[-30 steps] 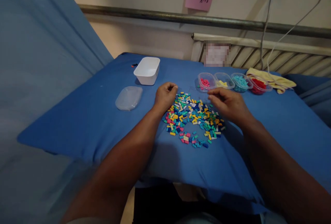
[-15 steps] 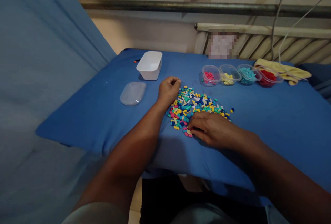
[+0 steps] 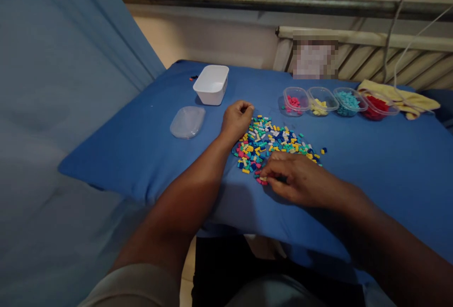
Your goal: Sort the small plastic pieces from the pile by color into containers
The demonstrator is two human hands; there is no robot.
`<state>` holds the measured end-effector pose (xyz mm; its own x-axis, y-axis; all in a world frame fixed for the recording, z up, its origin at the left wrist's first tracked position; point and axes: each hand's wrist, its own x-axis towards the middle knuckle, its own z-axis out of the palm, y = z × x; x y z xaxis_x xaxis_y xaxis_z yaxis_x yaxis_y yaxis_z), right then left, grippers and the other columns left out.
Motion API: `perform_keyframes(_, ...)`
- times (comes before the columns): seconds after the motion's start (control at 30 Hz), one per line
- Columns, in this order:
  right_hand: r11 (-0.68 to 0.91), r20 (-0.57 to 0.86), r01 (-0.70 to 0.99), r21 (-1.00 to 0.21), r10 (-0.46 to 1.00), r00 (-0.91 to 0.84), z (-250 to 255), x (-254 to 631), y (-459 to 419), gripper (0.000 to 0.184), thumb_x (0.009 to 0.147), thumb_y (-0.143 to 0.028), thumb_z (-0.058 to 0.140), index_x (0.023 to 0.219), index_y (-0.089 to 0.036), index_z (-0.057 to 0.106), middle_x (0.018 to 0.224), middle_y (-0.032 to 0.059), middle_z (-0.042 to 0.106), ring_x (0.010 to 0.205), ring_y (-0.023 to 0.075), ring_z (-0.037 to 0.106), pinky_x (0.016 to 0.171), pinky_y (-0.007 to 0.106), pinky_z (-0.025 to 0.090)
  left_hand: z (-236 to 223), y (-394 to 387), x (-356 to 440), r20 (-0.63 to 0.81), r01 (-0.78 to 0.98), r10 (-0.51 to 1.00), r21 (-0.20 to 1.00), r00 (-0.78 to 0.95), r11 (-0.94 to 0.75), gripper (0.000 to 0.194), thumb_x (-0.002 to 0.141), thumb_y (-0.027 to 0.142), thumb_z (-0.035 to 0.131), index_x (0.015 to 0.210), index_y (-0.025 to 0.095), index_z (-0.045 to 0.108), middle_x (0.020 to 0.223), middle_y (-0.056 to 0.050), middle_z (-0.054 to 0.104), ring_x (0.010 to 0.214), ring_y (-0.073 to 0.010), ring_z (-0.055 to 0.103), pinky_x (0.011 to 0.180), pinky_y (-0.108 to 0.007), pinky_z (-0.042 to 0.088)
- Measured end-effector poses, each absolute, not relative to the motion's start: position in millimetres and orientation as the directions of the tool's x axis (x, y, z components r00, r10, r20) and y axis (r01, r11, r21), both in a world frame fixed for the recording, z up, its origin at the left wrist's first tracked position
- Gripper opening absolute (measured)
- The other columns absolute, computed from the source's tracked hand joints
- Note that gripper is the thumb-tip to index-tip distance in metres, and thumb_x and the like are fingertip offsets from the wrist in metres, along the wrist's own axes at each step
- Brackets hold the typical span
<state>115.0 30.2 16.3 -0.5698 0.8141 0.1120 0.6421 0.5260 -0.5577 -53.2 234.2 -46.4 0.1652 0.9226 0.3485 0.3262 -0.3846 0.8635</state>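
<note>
A spread-out pile of small toy bricks [image 3: 258, 141] in mixed colours lies on the blue cloth. My left hand [image 3: 238, 119] rests at its upper left edge with fingers curled together; whatever they hold, if anything, is hidden. At the near edge of the pile, my right hand [image 3: 299, 178] has thumb and forefinger closing around a small cream brick [image 3: 263, 178], with pink bricks right beside it. The right palm and other fingers hide part of the pile.
A white tub [image 3: 211, 85] stands at the back left, with a clear lid [image 3: 188, 122] in front. At the back right, clear tubs hold pink [image 3: 293, 104], yellow [image 3: 319, 106], light blue [image 3: 348, 103] and red bricks [image 3: 375, 107]. Behind them lies a yellow cloth [image 3: 412, 101].
The whole view has shifted slightly, moving the scene to the right and up. My right thumb and forefinger have come closer together at the cream brick; my left hand stays by the pile.
</note>
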Motion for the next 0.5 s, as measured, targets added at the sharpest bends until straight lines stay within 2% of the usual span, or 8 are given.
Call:
perform_keyframes(0.13, 0.555, 0.040, 0.716, -0.424, 0.801, -0.598, 16.5, 101.0, 23.6, 0.016, 0.105, -0.019, 0.060, 0.104, -0.019, 0.076, 0.097, 0.0080, 0.071, 0.086, 0.0212, 0.065, 0.076, 0.033, 0.046, -46.3, 233.5, -52.3, 0.345, 0.340, 0.925, 0.861, 0.158, -0.379, 0.015, 0.096, 0.029, 0.065, 0.093, 0.018, 0.075, 0.089, -0.003, 0.076, 0.082, -0.0186, 0.068, 0.079, -0.032, 0.051)
perform_keyframes(0.27, 0.588, 0.028, 0.748, -0.308, 0.791, -0.611, 10.7, 92.9, 19.4, 0.019, 0.108, -0.023, 0.058, 0.100, -0.018, 0.075, 0.096, 0.0091, 0.069, 0.083, 0.0208, 0.061, 0.074, 0.034, 0.043, -47.3, 234.3, -51.2, 0.346, 0.337, 0.924, 0.861, 0.163, -0.382, 0.014, 0.096, 0.027, 0.065, 0.093, 0.018, 0.076, 0.090, -0.003, 0.076, 0.083, -0.0185, 0.068, 0.080, -0.031, 0.051)
perform_keyframes(0.5, 0.614, -0.012, 0.751, -0.244, 0.772, -0.635, 15.0, 88.1, 13.1, 0.021, 0.108, -0.020, 0.056, 0.095, -0.017, 0.072, 0.091, 0.0073, 0.069, 0.073, 0.0173, 0.054, 0.065, 0.034, 0.034, -46.6, 232.6, -51.0, 0.338, 0.319, 0.926, 0.871, 0.164, -0.375, 0.014, 0.096, 0.027, 0.066, 0.092, 0.017, 0.076, 0.088, -0.003, 0.076, 0.082, -0.0187, 0.068, 0.077, -0.032, 0.049)
